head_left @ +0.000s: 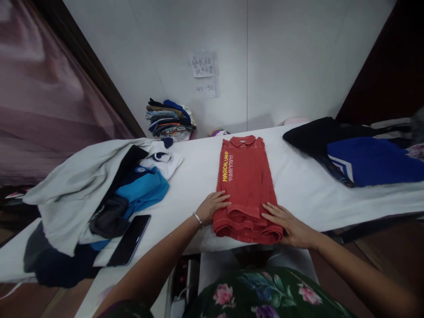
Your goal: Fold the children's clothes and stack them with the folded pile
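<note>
As I work from afar through the head camera, a red shirt (247,176) lies folded into a long block on the white table (192,172), reaching from near its far edge to near its front edge, collar (243,141) toward the wall (285,57). My left hand (211,208), a bracelet (198,219) at its wrist, rests nearly straight, slightly parted fingers on the shirt's left edge. My right hand (291,224) spreads its fingers wider, tips on the lower right part; I cannot tell whether either thumb grips the shirt from below. Yellow and pale lettering (227,168) runs along the shirt's left side, and its near end shows loose layers. To the left, I see a phone (129,240) lying flat beside a heap of clothes (82,176); to the right, a blue garment (374,161) lies against a black one (314,137). Paper notes (205,64) hang on the wall, above and right of a stack of clothes (170,119)
</note>
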{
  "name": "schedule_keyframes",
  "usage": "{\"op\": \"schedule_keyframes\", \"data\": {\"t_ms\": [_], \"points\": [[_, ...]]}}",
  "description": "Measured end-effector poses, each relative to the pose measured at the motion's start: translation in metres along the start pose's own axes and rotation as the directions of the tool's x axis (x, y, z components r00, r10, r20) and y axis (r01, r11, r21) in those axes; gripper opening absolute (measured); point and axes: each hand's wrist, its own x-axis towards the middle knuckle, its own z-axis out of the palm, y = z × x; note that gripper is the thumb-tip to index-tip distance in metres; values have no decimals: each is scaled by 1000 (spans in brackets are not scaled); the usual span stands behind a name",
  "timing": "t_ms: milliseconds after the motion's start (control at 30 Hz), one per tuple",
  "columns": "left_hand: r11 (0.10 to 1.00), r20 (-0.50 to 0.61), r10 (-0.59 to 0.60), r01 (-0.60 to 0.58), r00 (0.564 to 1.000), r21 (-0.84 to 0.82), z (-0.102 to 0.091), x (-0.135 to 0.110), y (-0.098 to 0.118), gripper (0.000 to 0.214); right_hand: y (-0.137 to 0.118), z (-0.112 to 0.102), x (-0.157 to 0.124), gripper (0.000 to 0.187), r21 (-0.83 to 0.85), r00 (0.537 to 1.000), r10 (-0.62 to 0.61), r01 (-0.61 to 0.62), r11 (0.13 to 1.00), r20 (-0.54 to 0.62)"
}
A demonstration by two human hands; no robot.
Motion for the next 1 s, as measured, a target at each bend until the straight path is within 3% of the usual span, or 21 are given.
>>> {"op": "schedule_keyframes", "data": {"t_ms": [167,333,433,567,700,867,1000], "points": [[995,-45,-63,59,997,-76,-2,1,7,38,-5,-8,3,53,111,1000,14,-12,994,-20],[995,-16,-21,20,1000,-102,2,-6,22,42,-5,-14,-2,34,218,997,4,14,976,-78],[993,-26,-11,8,1000,-114,9,-12,25,48,-1,-7,-5,37,246,996,-25,47,968,-90],[995,-60,19,-25,998,-99,14,-17,24,58,5,4,-8,60,137,995,-62,72,988,-81],[996,-104,55,-62,993,-68,16,-24,24,56,5,5,-10,57,23,996,-77,78,997,-33],[999,-152,16,-21,988,-33,20,-34,20,54,6,5,-17,57,-43,1000,11,-12,999,-27],[995,-204,-95,93,974,-22,18,-37,8,46,14,-2,-25,57,70,994,105,-103,992,-17]]}}
